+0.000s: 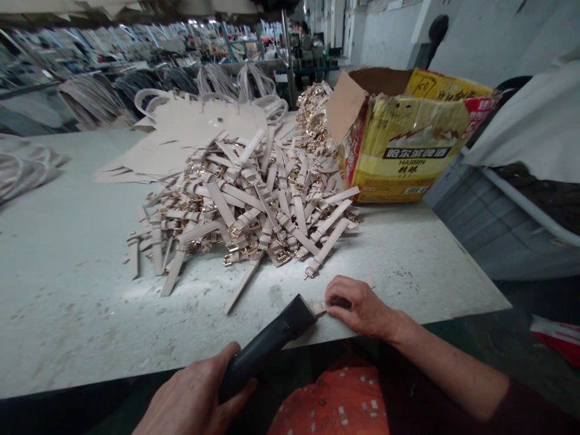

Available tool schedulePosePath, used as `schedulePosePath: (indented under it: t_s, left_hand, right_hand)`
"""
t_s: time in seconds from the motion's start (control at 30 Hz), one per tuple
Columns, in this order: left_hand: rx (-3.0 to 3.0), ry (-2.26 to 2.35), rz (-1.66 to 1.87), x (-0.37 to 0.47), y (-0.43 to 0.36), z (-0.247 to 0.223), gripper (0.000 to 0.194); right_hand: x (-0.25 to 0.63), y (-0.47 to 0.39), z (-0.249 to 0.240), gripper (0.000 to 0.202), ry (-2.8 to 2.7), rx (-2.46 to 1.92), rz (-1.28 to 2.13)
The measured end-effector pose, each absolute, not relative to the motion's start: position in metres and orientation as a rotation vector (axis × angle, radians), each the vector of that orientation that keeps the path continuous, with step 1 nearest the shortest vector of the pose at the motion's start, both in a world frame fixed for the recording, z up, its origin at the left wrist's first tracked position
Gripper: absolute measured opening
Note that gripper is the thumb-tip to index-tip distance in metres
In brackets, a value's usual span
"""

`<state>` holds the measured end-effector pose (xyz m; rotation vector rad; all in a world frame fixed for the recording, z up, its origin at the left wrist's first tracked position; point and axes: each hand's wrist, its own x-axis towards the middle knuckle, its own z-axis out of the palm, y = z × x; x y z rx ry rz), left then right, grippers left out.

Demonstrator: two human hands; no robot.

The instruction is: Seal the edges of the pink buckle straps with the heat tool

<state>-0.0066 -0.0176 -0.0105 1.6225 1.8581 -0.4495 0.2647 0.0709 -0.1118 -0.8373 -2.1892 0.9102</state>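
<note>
My left hand (194,386) is wrapped round a black tubular tool (267,347) that slants up to the right across the table's front edge. My right hand (357,305) pinches a small beige strap (319,308) at the tool's wide end. A large heap of beige straps with gold buckles (254,205) lies on the pale table (90,290) just beyond both hands. One buckled strap (327,248) rests at the heap's near right side, close to my right hand.
A yellow cardboard box (399,145) stands open at the table's back right, beside more metal buckles (313,118). Flat beige panels (190,127) lie behind the heap. A grey bin (512,211) adjoins the table's right edge. A person (304,37) is far back.
</note>
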Motion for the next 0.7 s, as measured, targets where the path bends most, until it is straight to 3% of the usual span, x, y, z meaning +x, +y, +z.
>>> schedulePosePath:
  t_s: [0.33, 0.7]
  left_hand:
    - [1.781, 1.823, -0.353, 0.018, 0.007, -0.015, 0.025]
    - [1.687, 1.798, -0.512, 0.005, 0.005, -0.008, 0.028]
  right_hand:
    - [0.266, 0.076, -0.109, 0.022, -2.190, -0.908, 0.974]
    - [0.266, 0.078, -0.114, 0.026, -2.183, -0.893, 0.979]
